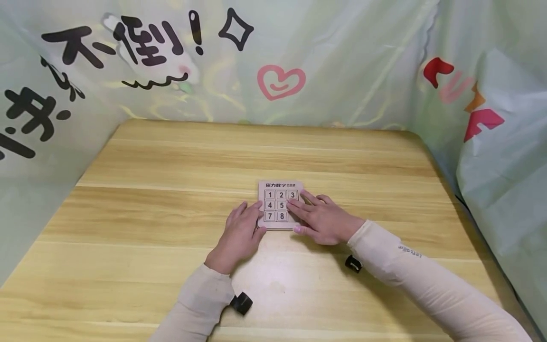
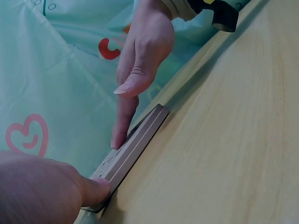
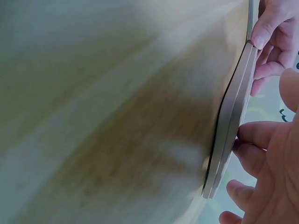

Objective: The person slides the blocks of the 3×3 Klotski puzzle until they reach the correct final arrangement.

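Note:
A small square number sliding puzzle [image 1: 270, 205] lies flat on the table, with tiles 1, 2, 3, 4, 5, 7 and 8 visible in rows. My left hand [image 1: 241, 232] holds its left side, thumb at the near left corner and fingers along the edge. From the right, my right hand [image 1: 325, 222] reaches over the board with fairly straight fingers, fingertips on the right end of the middle row and hiding that spot. In the left wrist view, one finger of the right hand [image 2: 145, 51] points down onto the puzzle's face [image 2: 122, 154].
The wooden table [image 1: 171, 209] stretches around the puzzle. Printed cloth [image 1: 342, 61] hangs behind it and along both sides. A black wrist-camera piece [image 1: 241, 303] sits under the left wrist, another [image 1: 353, 263] under the right.

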The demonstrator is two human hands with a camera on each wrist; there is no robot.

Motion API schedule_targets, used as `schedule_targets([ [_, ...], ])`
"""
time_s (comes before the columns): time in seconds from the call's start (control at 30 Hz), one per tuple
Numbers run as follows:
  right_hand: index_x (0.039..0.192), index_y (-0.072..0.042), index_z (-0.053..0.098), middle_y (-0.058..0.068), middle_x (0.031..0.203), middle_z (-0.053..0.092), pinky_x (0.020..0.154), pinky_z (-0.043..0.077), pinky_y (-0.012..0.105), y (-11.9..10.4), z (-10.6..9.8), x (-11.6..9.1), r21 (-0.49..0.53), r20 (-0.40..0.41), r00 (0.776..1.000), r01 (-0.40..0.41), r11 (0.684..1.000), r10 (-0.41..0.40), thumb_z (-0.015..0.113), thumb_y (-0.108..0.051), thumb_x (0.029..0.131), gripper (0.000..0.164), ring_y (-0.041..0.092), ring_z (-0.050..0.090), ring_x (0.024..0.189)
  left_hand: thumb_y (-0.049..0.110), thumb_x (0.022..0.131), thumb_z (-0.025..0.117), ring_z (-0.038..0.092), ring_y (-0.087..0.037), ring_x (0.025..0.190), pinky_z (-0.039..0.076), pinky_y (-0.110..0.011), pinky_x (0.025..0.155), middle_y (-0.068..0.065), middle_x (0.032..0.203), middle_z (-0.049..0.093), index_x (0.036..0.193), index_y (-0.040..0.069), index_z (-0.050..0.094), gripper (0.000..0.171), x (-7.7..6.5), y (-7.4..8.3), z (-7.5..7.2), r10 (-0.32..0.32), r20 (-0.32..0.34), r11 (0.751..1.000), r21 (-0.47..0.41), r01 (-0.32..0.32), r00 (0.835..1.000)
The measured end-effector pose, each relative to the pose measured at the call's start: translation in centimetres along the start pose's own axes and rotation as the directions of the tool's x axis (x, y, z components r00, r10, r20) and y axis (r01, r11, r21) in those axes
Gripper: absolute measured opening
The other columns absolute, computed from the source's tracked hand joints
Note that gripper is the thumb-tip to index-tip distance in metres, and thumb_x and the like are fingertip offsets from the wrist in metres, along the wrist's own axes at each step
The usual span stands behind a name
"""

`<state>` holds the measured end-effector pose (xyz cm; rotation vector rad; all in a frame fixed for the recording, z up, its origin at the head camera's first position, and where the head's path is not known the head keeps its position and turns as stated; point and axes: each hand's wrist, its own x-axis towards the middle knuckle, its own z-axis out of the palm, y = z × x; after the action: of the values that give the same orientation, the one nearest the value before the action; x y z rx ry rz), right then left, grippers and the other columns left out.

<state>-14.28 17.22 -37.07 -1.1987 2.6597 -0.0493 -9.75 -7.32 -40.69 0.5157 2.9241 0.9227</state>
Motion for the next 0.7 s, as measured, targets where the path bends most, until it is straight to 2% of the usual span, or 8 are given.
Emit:
schedule_targets([
  [0.13, 0.15, -0.006, 0.034, 0.009, 0.154, 0.032, 0.106, 0.029, 0.058, -0.08, 0.11, 0.05, -0.007, -0.003, 1.0, 0.005, 1.0, -0.005, 0.038, -0.047, 0.101, 0.064, 0.039, 0.018, 0.143, 0.018, 0.094, 0.063, 0.026, -0.039, 0.14, 0.012, -0.051, 0.115, -0.009, 0.15, 0.04, 0.123, 0.004, 0.055, 0.032, -0.04, -0.03, -0.04, -0.008, 0.012, 1.0, 0.0, 0.008, 1.0],
  [0.37, 0.151, -0.008, 0.032, 0.008, 0.155, 0.03, 0.107, 0.027, 0.058, -0.29, 0.05, 0.11, 0.001, 0.021, 1.0, -0.014, 1.0, 0.014, 0.037, -0.049, 0.101, 0.065, 0.037, 0.016, 0.144, 0.016, 0.093, 0.064, 0.028, -0.042, 0.138, 0.015, -0.054, 0.114, -0.013, 0.148, 0.043, 0.12, 0.001, 0.056, 0.032, -0.08, -0.18, -0.01, 0.02, -0.011, 1.0, 0.007, -0.02, 1.0],
  [0.7, 0.151, -0.006, 0.033, 0.009, 0.155, 0.031, 0.107, 0.028, 0.058, -0.38, -0.11, 0.23, 0.003, 0.012, 1.0, -0.009, 1.0, 0.009, 0.037, -0.048, 0.101, 0.065, 0.037, 0.017, 0.144, 0.018, 0.093, 0.064, 0.027, -0.042, 0.138, 0.015, -0.054, 0.114, -0.013, 0.148, 0.043, 0.12, 0.001, 0.056, 0.033, -0.13, -0.17, -0.06, 0.02, -0.018, 1.0, 0.006, -0.02, 1.0],
])
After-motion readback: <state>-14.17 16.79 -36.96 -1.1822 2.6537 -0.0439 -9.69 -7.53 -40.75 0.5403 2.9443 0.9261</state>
